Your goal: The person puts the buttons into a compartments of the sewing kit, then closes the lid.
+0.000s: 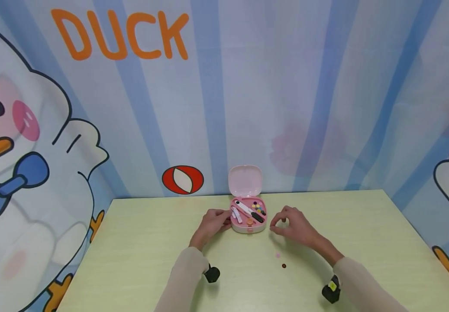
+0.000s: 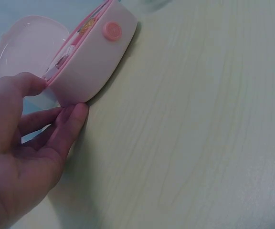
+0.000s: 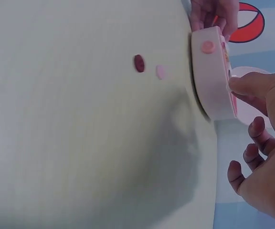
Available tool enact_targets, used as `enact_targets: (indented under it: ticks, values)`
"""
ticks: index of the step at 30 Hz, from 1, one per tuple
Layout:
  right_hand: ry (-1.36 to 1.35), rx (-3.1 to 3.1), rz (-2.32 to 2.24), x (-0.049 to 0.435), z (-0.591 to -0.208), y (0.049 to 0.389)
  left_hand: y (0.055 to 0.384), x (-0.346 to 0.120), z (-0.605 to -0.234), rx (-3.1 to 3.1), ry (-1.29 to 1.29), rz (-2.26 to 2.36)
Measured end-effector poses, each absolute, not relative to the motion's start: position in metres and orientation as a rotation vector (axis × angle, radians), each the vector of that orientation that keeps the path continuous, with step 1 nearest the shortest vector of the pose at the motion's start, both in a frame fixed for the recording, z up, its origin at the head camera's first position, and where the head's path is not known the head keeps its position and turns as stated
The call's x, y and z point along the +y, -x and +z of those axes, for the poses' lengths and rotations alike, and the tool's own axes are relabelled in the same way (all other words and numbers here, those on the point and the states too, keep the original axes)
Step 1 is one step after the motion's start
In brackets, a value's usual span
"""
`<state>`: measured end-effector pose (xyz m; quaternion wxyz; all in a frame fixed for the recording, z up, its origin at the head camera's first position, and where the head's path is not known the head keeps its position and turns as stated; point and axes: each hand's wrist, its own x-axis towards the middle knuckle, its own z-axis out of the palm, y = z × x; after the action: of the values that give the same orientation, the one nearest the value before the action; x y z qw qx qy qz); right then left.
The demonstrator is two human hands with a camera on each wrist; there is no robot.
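A small pink-and-white case [image 1: 248, 228] sits at the table's back edge with its lid [image 1: 245, 181] raised. Inside lie a white-and-black pen-like tool [image 1: 249, 211], a pale two-part piece [image 1: 236, 214], several small coloured round pieces [image 1: 258, 208] and an orange disc [image 1: 250, 222]. My left hand [image 2: 37, 138] grips the case's left end, thumb at the rim and fingers low on the side. My right hand [image 1: 294, 225] is by the right end, thumb and index tips together; a pale sliver shows there, but whether it is a held piece or a nail is unclear.
In front of the right hand, a brown button-like piece [image 1: 284, 266] and a pale pink piece [image 1: 278, 255] lie on the pale wooden table [image 1: 130, 260]. A striped curtain [image 1: 240, 108] with duck pictures hangs just behind the table edge.
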<state>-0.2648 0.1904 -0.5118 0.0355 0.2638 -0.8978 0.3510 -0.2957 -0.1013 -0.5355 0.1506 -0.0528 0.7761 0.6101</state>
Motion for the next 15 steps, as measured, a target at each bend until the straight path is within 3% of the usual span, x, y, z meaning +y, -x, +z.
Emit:
enact_targets:
  ticks: [15]
  values:
    - [-0.627, -2.761, 1.116, 0.163, -0.495, 0.307, 0.296, -0.102, -0.537, 2.201, 0.128, 1.790]
